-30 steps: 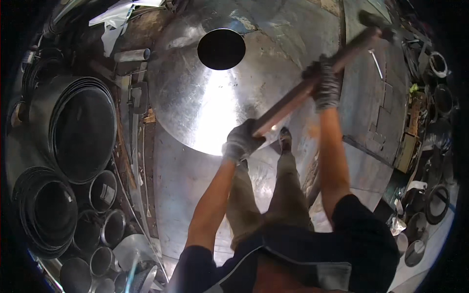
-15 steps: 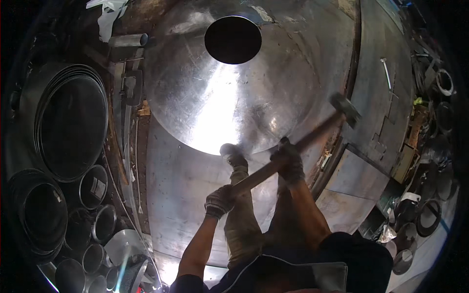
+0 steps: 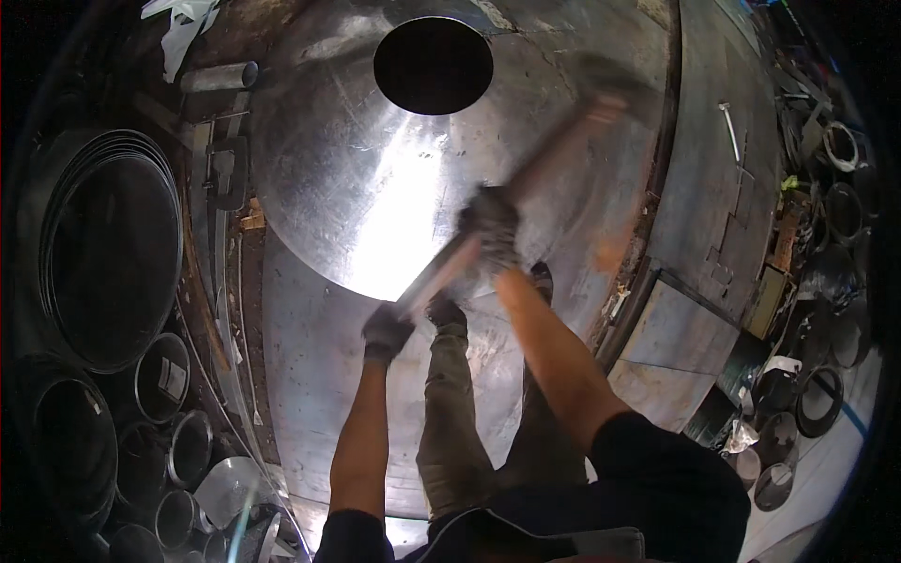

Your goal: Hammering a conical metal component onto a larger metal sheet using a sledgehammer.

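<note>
Both my gloved hands grip the long wooden handle of a sledgehammer. My left hand is wrapped round the handle's lower end. Farther up the handle, my right hand is closed about it. The hammer's head, smeared by motion, is at the upper right, over the right side of a large shiny metal cone. A dark round hole opens at the cone's top. Whether the hammer touches the cone I cannot tell. My feet are at the cone's near edge, on metal sheet.
Stacked metal rings and short pipe pieces crowd the left. Beside the cone lie a C-clamp and a metal tube. A small hammer rests on the plate at right, with more round metal pieces beyond.
The sledgehammer's head has swung up and left, away from my right foot's side toward the cone. My right hand has moved up and left with the handle; my left has shifted slightly left and up.
</note>
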`<state>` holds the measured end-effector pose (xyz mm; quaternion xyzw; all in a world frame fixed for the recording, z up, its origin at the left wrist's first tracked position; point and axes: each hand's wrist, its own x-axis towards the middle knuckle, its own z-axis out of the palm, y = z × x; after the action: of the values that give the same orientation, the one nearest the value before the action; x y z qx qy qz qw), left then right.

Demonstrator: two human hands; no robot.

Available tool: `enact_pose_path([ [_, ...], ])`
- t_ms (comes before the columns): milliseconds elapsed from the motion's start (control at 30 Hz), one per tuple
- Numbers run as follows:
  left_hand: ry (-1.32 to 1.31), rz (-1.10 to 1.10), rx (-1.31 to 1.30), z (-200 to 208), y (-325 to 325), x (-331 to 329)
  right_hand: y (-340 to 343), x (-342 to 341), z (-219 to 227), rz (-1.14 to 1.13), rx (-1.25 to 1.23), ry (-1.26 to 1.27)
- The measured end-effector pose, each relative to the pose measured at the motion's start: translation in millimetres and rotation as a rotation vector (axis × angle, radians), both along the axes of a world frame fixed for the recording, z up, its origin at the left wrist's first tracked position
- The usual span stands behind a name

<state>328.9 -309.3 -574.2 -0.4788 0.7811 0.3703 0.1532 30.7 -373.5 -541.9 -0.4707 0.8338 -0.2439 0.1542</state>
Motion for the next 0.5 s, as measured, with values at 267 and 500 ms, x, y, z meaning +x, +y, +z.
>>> enact_pose_path([
  [267, -0.032, 0.425, 0.147, 49, 147, 15, 81, 11, 27, -0.647, -0.219, -1.683],
  [500, 0.276, 0.193, 0.143, 87, 79, -31, 137, -74, 165, -0.23, -0.448, -1.466],
])
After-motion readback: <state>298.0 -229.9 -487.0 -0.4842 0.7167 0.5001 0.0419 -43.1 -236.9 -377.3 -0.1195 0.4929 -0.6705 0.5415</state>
